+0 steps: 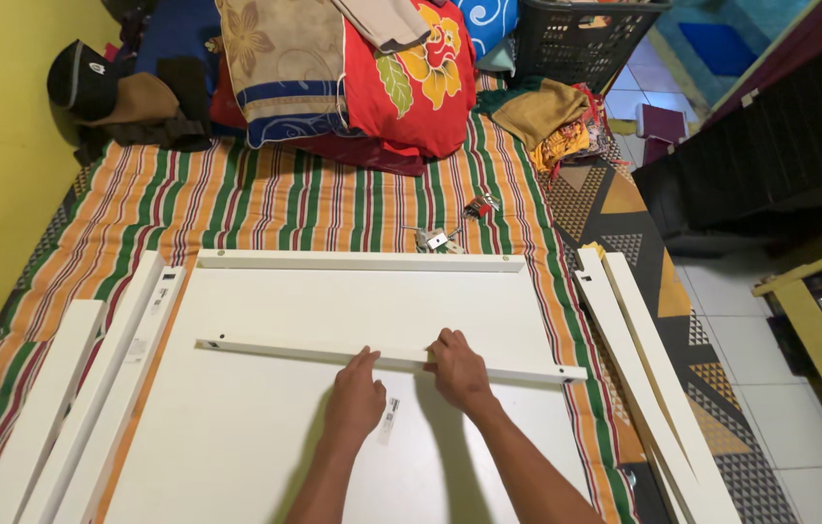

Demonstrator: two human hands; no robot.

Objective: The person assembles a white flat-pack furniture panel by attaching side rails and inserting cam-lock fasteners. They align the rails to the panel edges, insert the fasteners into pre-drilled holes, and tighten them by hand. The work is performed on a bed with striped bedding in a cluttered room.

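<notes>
The person knelt over a large white panel (265,427) laid flat on a striped mattress (314,204). Both hands rested on a long white rail (285,351) lying across the panel's middle — left hand (354,400) flat, fingers forward against the rail's near edge; right hand (457,371) just beside it, fingers curled over the rail. Neither hand was clamped shut; both pressed or steadied.

A second rail (362,261) sat along the panel's far edge. More white slats (91,388) lay to the left, others (653,388) to the right. Small metal fittings (440,239) lay on the mattress beyond.

Judged step: positioning the rail on the panel. Squaring it against the panel's edges would call for even pressure from both hands — fastening holes could not be made out.
</notes>
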